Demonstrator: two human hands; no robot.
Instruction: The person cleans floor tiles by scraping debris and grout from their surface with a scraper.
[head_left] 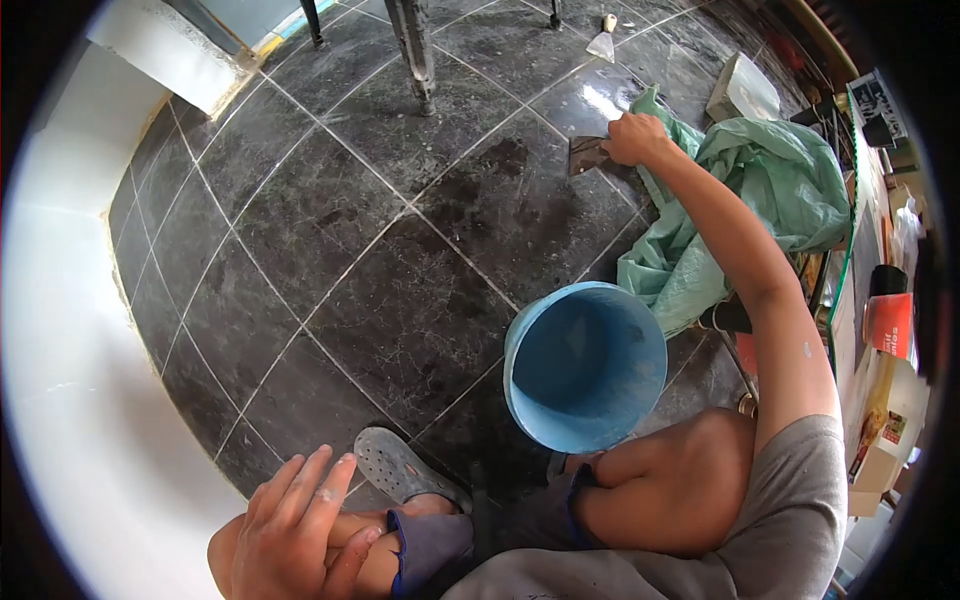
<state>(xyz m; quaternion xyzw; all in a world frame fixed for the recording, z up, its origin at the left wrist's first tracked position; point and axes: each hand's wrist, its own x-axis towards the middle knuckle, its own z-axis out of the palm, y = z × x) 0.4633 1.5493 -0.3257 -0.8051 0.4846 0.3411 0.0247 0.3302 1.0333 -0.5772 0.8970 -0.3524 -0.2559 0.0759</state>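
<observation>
My right hand (pixel 637 139) reaches out at the upper right, its fingers wrapped round a putty knife. Only the brownish, stained blade of the putty knife (pixel 587 155) shows, close to the dark tiled floor (pixel 370 280); its handle is hidden in my fist. Beside that hand lies a crumpled green plastic sack (pixel 775 180). Near my knees stands a blue bucket (pixel 640 375), with its mouth facing me. My left hand (pixel 300 525) rests on my left knee, fingers stretched out, with pale smears on them and nothing held.
A second putty knife (pixel 602 44) with a light handle lies farther off on the floor. A whitish block-like container (pixel 742 90) sits behind the sack. Dark furniture legs (pixel 412 55) stand at the top. A white wall (pixel 70 330) runs along the left, cluttered shelving (pixel 870 300) along the right.
</observation>
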